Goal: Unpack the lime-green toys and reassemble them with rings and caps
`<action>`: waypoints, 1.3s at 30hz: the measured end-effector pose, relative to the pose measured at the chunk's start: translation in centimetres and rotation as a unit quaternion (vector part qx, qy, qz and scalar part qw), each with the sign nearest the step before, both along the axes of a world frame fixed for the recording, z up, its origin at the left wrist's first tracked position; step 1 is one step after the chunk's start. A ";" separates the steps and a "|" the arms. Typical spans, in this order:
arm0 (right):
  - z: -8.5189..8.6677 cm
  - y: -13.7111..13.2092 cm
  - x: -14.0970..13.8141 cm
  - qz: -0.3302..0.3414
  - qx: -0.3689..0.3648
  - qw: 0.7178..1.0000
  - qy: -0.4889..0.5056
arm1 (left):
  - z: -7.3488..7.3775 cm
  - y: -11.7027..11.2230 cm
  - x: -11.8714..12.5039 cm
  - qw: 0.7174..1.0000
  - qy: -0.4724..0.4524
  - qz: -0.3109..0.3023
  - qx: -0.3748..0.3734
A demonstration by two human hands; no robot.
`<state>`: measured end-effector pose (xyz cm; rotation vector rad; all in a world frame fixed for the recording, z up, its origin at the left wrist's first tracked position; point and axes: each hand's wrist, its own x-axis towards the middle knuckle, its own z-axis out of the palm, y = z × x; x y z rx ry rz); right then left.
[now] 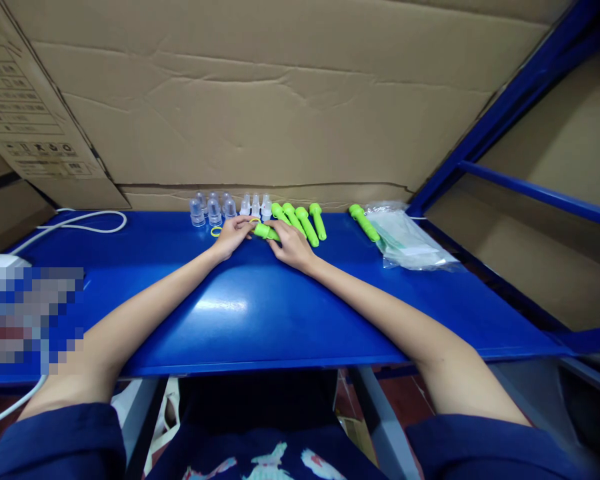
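My right hand point(294, 249) is closed around a bright green plastic tube point(265, 231), which lies sideways with its wide end toward my left hand point(231, 237). My left fingers pinch a thin yellow ring point(255, 220) close to that wide end; whether the ring touches the tube I cannot tell. A second yellow ring point(217, 232) lies on the table just left of my left hand. Behind it stand several clear plastic domed cups point(213, 212). Narrower translucent pieces point(255, 207) are lined up just beyond my fingers. Several similar green tubes point(307, 227) lie beside my right hand.
Farther right, another green tube point(364, 223) rests against a clear plastic bag point(410, 243) with pale contents. A white cable point(100, 222) and a white device point(3, 261) are on the left. Cardboard point(260, 127) walls the blue table point(260, 320) at the back.
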<state>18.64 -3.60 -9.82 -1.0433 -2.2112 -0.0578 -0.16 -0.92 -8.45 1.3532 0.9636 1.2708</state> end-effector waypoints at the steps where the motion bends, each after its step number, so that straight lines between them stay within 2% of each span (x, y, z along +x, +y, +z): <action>1: 0.0 0.0 0.0 0.001 0.001 1.000 0.000 | 0.0 0.0 0.0 1.000 -0.001 0.003 -0.002; 12: 0.1 -0.4 0.0 0.016 0.017 1.000 0.004 | -0.3 0.2 0.0 0.999 0.000 0.051 -0.005; 18: 0.1 -0.2 0.0 -0.044 -0.021 0.997 -0.054 | -0.6 0.3 -0.1 0.998 0.045 -0.031 0.035; 25: 0.2 -0.2 -0.1 -0.077 -0.035 0.993 -0.086 | -0.8 0.1 -0.3 0.990 0.066 -0.102 0.066; 34: -0.1 -0.2 -0.3 -0.075 -0.033 0.994 -0.073 | -1.0 0.4 -0.4 0.991 0.069 -0.100 0.061; 39: 0.9 0.1 0.0 -0.006 -0.085 0.995 -0.049 | -1.1 0.5 -0.6 0.991 0.074 -0.089 0.073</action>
